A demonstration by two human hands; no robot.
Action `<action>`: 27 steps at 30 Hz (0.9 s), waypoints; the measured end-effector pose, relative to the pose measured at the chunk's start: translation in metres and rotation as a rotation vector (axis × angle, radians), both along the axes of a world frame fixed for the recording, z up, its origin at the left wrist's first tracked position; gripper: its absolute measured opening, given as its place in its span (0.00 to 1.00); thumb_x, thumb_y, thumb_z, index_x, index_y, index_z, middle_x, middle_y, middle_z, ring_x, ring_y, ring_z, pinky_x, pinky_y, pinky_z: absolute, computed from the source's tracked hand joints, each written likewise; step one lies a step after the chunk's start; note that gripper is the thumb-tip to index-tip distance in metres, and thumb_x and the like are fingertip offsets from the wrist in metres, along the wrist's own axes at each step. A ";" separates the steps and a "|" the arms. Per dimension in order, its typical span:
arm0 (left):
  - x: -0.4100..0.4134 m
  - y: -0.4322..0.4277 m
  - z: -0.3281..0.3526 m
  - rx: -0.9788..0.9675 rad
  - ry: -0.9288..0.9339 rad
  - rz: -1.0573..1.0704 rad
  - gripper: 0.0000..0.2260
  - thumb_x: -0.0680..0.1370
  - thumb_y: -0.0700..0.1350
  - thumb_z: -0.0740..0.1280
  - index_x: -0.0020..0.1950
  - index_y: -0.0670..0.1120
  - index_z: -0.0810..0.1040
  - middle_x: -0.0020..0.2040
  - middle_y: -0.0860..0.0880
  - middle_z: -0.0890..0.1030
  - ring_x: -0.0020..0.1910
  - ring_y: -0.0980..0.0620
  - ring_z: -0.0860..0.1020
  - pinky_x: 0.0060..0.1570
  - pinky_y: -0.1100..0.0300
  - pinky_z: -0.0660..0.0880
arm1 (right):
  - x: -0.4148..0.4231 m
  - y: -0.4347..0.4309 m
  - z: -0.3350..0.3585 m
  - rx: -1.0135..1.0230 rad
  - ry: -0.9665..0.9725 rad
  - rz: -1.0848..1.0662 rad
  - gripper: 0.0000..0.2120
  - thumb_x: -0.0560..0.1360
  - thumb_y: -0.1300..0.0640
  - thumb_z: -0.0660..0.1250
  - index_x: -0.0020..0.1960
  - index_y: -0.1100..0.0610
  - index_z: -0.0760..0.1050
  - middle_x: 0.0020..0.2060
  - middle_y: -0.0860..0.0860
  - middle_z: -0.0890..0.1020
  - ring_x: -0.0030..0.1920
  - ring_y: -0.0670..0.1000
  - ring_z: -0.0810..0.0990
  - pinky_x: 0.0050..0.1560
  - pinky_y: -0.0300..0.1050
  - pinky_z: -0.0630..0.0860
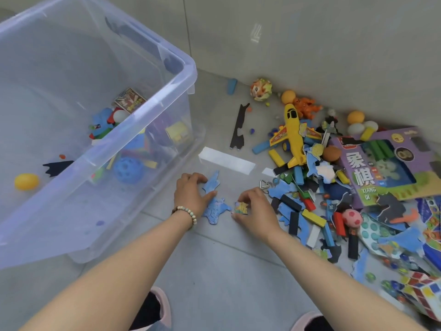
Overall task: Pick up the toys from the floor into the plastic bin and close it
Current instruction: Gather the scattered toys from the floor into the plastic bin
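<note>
Head view. Clear plastic bin (181, 75) open, no lid on it, standing on grey floor tiles (214, 271); inside, a yellow egg-shaped ball (26, 181), a blue perforated ball (128, 170), a card pack (130, 100) and mixed blocks. Left hand (191, 194) just right of the bin's near corner, palm down, fingers spread and pressing on blue foam puzzle pieces: upper piece (212, 182) with long axis running away from the camera and slightly right, lower piece (216, 210) partly under the thumb, flat on the floor. Not clenched; true grasp or mere pressing cannot be told. Beaded bracelet (187, 212) on the left wrist. Right hand (256, 211) further right of the bin, fingertips pinched on a small yellow-and-blue puzzle piece (241, 207), at or just above the floor. Toy heap well right of the bin, against the wall: yellow toy aeroplane (293, 134), nose pointing away toward the wall, long axis near vertical in frame; purple xiangqi box (381, 163); black foam strip (238, 127) between bin and aeroplane, long axis likewise running away.
</note>
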State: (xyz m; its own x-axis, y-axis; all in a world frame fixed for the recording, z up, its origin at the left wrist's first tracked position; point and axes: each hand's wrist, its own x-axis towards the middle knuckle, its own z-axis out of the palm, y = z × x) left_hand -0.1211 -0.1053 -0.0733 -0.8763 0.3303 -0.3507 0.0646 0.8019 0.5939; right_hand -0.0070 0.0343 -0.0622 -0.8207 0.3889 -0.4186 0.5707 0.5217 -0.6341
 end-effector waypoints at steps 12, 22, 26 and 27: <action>-0.006 -0.015 0.034 0.512 -0.701 0.203 0.05 0.79 0.37 0.61 0.52 0.43 0.75 0.43 0.45 0.80 0.35 0.53 0.80 0.38 0.65 0.78 | -0.005 0.007 0.029 -0.715 0.135 -0.494 0.03 0.74 0.65 0.68 0.45 0.57 0.77 0.41 0.57 0.80 0.35 0.48 0.80 0.38 0.34 0.79; 0.016 -0.040 0.028 0.722 -0.944 0.453 0.07 0.79 0.40 0.62 0.57 0.41 0.73 0.50 0.45 0.79 0.38 0.58 0.83 0.39 0.66 0.80 | -0.022 -0.016 0.017 -0.192 0.077 -0.189 0.13 0.70 0.55 0.73 0.53 0.54 0.76 0.47 0.48 0.75 0.47 0.46 0.74 0.44 0.30 0.70; 0.008 -0.056 0.023 0.736 -0.890 0.482 0.09 0.80 0.37 0.59 0.60 0.41 0.72 0.54 0.46 0.80 0.43 0.54 0.83 0.43 0.64 0.80 | -0.018 -0.045 -0.002 0.098 -0.033 0.043 0.30 0.63 0.48 0.77 0.60 0.54 0.68 0.56 0.48 0.67 0.57 0.49 0.66 0.55 0.42 0.67; 0.007 -0.058 0.023 0.739 -0.889 0.502 0.10 0.80 0.36 0.59 0.60 0.41 0.72 0.53 0.47 0.80 0.45 0.53 0.82 0.45 0.63 0.80 | -0.018 -0.052 -0.004 0.146 -0.028 0.046 0.30 0.62 0.48 0.76 0.59 0.54 0.68 0.56 0.49 0.66 0.57 0.50 0.66 0.54 0.42 0.66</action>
